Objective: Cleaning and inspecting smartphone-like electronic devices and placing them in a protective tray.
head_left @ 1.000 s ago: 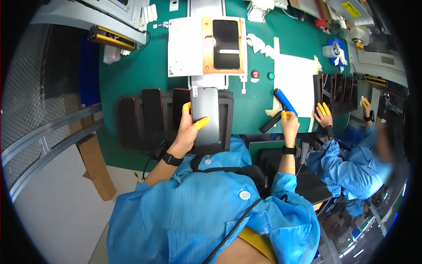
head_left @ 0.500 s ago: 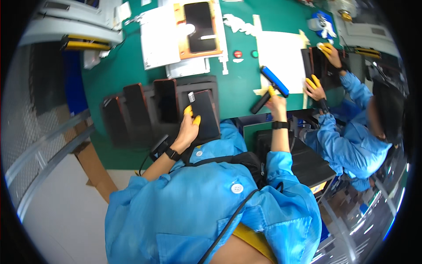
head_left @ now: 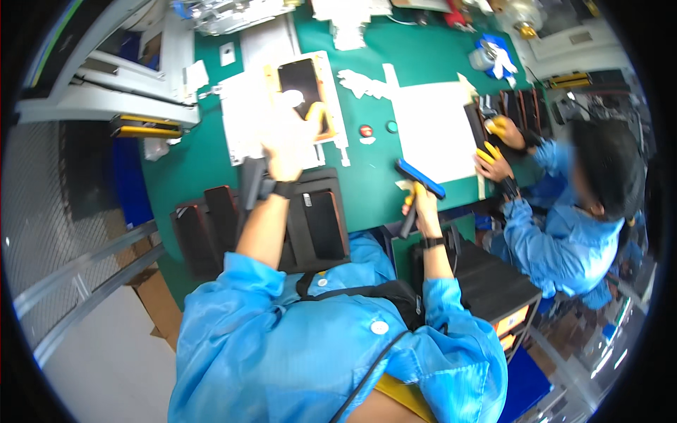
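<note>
My left hand (head_left: 285,144) reaches over the lower part of a dark phone (head_left: 299,83) lying in an orange-edged fixture (head_left: 328,77). Glare washes out most of its fingers; a yellow-covered thumb stands apart from the rest, by the phone's lower right. In my right hand (head_left: 425,208) is a roller with a blue cylinder (head_left: 422,179) and a black handle, held above the front table edge. Below my left forearm, a black padded tray (head_left: 300,233) bears several phones, one a dark phone (head_left: 326,224) with a small white label. My forearm hides part of the tray.
A white sheet (head_left: 434,134) is taped to the green table (head_left: 374,148). Between it and the fixture are a red button (head_left: 365,131), a green button (head_left: 392,127) and crumpled white film (head_left: 363,83). At right, a co-worker (head_left: 564,211) handles phones in another black tray.
My left hand has left the labelled phone in the tray and moved forward to the fixture. My right hand still holds the roller, a little nearer to me. The view has tilted up.
</note>
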`<state>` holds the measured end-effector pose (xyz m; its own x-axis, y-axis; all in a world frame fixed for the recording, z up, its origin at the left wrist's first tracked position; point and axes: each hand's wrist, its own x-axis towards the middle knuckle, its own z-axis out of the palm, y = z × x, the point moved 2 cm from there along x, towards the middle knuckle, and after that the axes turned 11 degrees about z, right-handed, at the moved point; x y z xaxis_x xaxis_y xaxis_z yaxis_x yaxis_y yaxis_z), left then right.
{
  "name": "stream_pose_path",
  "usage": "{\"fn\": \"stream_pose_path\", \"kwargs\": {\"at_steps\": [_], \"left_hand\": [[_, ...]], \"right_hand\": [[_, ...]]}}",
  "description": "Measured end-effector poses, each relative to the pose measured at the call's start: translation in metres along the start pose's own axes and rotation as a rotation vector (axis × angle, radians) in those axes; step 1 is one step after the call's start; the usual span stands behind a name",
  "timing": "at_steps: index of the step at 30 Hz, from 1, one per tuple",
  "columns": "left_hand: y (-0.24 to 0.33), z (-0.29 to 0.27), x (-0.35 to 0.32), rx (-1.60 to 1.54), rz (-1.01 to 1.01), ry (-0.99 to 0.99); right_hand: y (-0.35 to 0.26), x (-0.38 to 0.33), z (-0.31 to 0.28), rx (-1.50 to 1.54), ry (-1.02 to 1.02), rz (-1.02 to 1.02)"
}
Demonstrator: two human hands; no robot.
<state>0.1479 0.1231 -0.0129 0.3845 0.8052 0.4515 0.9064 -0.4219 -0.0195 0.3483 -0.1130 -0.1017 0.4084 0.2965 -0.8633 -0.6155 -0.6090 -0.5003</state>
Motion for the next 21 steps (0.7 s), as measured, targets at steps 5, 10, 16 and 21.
{"fn": "stream_pose_path", "kwargs": {"at_steps": [5,10,16,21], "left_hand": [[0.019,0.005,0.017,-0.123,-0.205,-0.178],[0.007,-0.011,0.028,-0.439,-0.514,-0.274],[-0.018,-0.011,0.018,-0.499,-0.533,-0.204],[-0.03,-0.043,0.019,-0.191,-0.359,-0.072]], "right_hand": [[-0.025,-0.017,0.001,0.067,0.015,-0.126],[-0.047,-0.021,0.016,0.007,-0.035,-0.146],[-0.049,-0.018,0.024,0.018,-0.073,-0.143],[-0.052,-0.018,0.022,0.011,-0.057,-0.142]]}}
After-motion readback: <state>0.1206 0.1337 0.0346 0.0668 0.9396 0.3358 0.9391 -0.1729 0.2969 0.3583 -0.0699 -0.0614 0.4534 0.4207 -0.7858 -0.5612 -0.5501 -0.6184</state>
